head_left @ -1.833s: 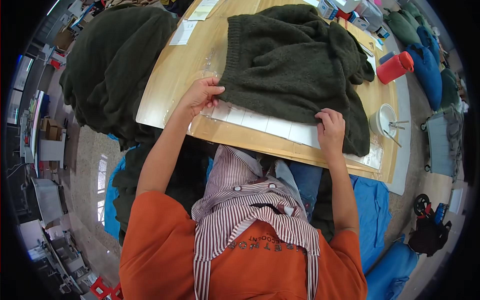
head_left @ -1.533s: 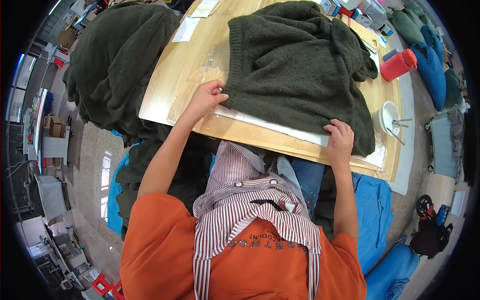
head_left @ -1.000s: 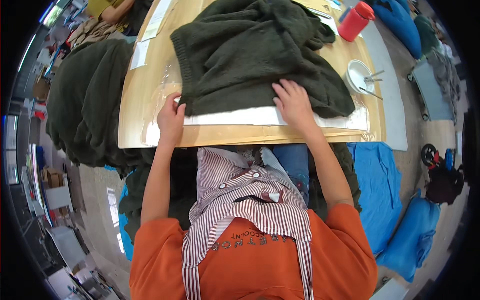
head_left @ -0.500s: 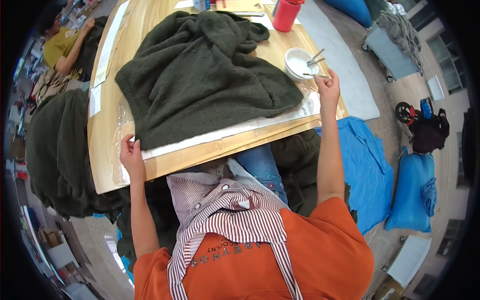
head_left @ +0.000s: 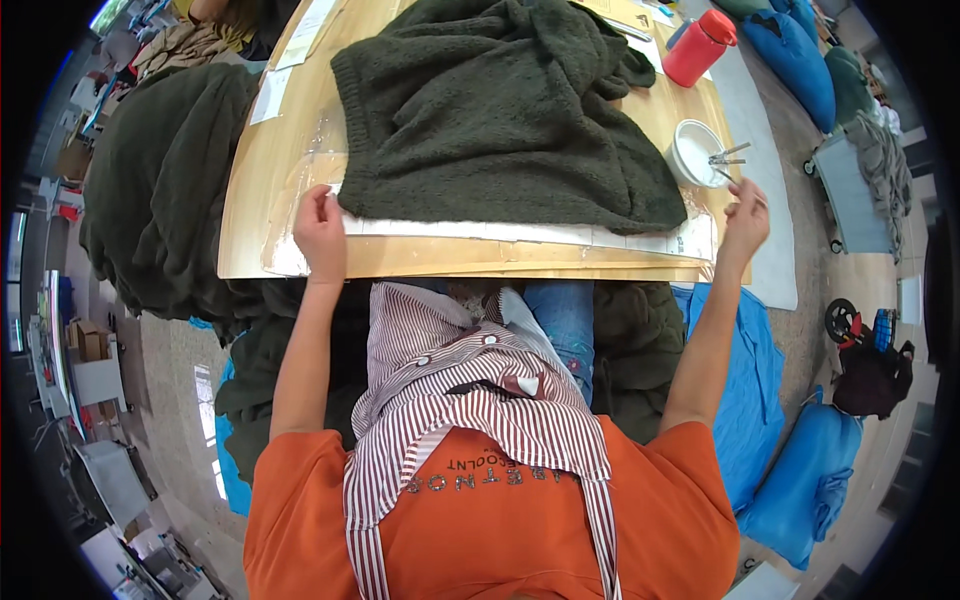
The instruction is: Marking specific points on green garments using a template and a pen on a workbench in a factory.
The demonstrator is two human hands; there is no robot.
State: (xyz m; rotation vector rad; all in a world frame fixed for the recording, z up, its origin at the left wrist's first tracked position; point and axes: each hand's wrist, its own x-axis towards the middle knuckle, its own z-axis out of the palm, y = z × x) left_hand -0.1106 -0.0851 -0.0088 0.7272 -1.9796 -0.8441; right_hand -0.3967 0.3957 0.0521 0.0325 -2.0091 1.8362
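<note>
A dark green knit sweater (head_left: 500,130) lies spread and rumpled on the wooden tabletop, its near edge resting over a white paper strip. At its near left corner, my left hand (head_left: 320,238) is closed, fingertips pinched at the knit's edge. Beside the sweater's right end stands a white bowl (head_left: 690,143) with white contents and several thin metal tools (head_left: 728,155) leaning in it. My right hand (head_left: 745,220) is closed by the bowl's near rim, pinching the end of a thin metal tool (head_left: 727,177) whose other end reaches into the bowl.
A red bottle (head_left: 700,48) stands behind the bowl. Heaped dark green knitwear (head_left: 165,180) rises left of the wooden table (head_left: 255,220). Blue cloth (head_left: 755,370) and a stuffed blue sack (head_left: 805,485) lie to the right, with a grey cart (head_left: 855,190) beyond.
The whole view has shifted, so the table sits higher and further right. Both hands keep about the same places by the sweater's corner and the bowl.
</note>
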